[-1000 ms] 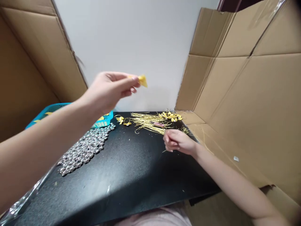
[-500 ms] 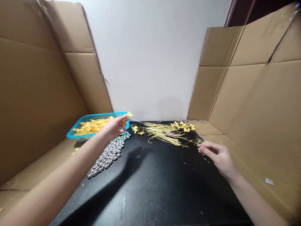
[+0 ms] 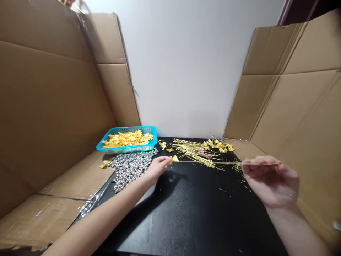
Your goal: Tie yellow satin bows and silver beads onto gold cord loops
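The left hand (image 3: 157, 168) has its fingers clamped on a yellow ribbon piece (image 3: 175, 159), jutting rightward from their tips; a thin gold strand (image 3: 195, 162) runs thence to the right hand (image 3: 271, 181), whose blurred fingers seem closed on it.

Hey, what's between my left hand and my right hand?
In the head view, a thin strand runs from the yellow piece in the left hand to the right hand.

Left hand (image 3: 159, 168) pinching, right hand (image 3: 272, 182) loosely curled
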Demonstrator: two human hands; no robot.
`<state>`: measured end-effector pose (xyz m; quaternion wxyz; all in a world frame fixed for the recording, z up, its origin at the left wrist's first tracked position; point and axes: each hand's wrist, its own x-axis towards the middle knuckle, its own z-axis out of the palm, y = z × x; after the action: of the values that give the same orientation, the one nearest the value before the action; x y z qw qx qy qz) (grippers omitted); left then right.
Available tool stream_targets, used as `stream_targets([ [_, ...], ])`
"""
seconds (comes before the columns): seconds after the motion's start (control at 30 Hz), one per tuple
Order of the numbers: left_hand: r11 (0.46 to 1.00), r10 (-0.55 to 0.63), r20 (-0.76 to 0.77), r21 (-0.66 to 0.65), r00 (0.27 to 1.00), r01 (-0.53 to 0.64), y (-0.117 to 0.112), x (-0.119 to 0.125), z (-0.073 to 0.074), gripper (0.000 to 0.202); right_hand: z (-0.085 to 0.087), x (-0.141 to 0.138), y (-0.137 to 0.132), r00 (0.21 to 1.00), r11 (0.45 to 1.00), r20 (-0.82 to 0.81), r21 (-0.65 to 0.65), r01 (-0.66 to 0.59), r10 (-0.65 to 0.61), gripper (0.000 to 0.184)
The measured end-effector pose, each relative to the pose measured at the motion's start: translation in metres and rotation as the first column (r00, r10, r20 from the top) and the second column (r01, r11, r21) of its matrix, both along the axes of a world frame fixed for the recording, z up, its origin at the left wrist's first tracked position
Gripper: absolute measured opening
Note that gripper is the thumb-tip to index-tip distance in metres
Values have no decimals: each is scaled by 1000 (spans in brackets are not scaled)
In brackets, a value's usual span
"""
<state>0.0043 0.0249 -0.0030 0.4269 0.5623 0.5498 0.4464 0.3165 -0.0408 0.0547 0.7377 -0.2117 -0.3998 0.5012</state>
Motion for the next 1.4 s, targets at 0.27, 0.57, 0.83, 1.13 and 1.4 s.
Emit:
stream_targets([
  [0.27,963,-13,-607,206,794,173,-11,3,-27,17,1,-55,-4,897,953,347,26,-300,273,21],
  [0.57,926,9,-882,185,471,328,-14,-97,18,13,-11,-83,-6,793,971,567,-52,-235,222,18],
  [0.83,941,18,-936,136,353,311,43,-56,17,19,-35,-87,14,812,987,565,-138,-82,146,28],
  [1.13,882,-161,-949,-15,272,472,7,-110,28,12,-63,-105,22,830,949,480,-267,-168,282,35],
  [1.4,845,-143,-898,109,417,524,4,-100,30,22,-76,-116,16,795,945,523,-272,-184,306,26],
])
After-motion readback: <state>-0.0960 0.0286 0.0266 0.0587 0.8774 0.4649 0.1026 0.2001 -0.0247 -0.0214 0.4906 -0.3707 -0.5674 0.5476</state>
